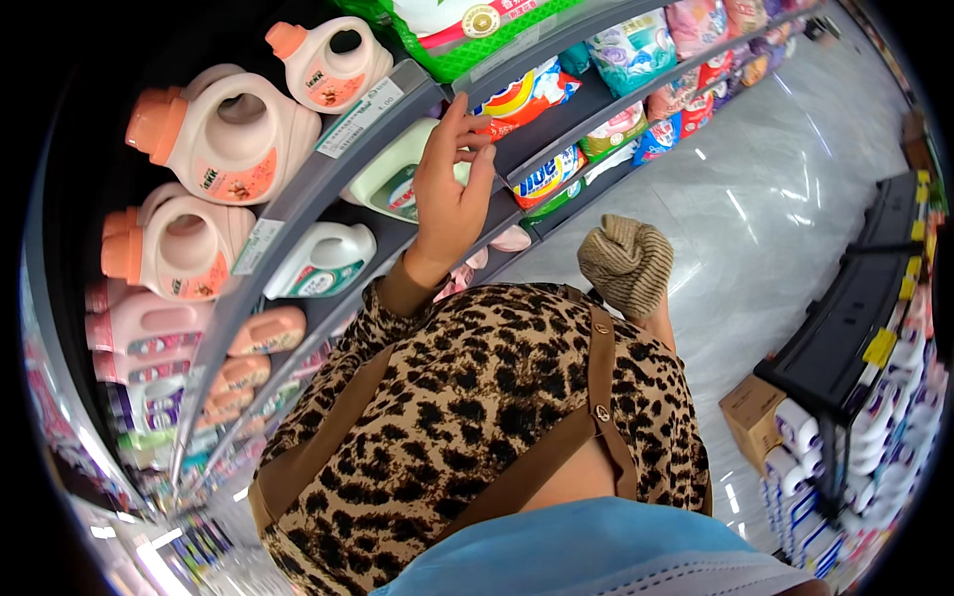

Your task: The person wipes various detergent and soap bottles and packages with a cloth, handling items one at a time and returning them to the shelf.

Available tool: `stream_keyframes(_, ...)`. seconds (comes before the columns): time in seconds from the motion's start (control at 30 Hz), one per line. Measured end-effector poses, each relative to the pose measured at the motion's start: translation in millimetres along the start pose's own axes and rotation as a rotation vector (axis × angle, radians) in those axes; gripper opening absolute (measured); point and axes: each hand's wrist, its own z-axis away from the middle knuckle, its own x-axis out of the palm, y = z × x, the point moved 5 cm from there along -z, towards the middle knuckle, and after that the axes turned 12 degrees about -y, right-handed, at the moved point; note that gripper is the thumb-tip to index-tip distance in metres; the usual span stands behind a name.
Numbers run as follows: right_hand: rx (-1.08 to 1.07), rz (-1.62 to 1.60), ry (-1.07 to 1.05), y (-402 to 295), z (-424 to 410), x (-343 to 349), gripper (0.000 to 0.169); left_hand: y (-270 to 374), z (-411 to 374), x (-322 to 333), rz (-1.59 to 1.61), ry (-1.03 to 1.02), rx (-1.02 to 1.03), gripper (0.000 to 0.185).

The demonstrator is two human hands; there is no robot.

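Note:
My left hand (453, 182) is raised at the shelf edge, palm bare, its fingers apart and holding nothing. Its index fingertip is at the shelf's front rail, beside a red and white bag of washing powder (514, 100). Behind the hand, a pale green detergent bottle (391, 171) is partly hidden. A ribbed brown knitted cloth (630, 264) covers my right hand (659, 322), which is bunched in it over the aisle in front of my body; only the wrist side shows, and the fingers are hidden.
Shelves on the left carry pink detergent bottles (238, 141), a white bottle (324, 257) and a green-edged bag (477, 37). More bags line the lower shelves ahead. Across the grey floor (715, 201), a black shelf unit (827, 320) and a cardboard box (751, 417) stand at right.

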Motion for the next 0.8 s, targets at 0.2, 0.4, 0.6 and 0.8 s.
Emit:
stream_keyframes(0.2, 0.051, -0.092, -0.206, -41, 17, -68, 0.039, 32, 6, 51, -0.304, 0.088, -0.008, 0.072)
stream_keyframes(0.4, 0.108, -0.053, -0.230, -54, 3, -95, 0.042, 50, -8, 68, -0.709, 0.076, 0.015, 0.076)
stream_keyframes(0.6, 0.093, -0.012, -0.171, -61, 2, -114, 0.042, 71, 10, 84, -0.805, 0.064, -0.016, 0.077)
stream_keyframes(0.8, 0.072, 0.024, -0.260, -60, 16, -106, 0.042, 76, 22, 98, -0.850, 0.069, 0.040, 0.079)
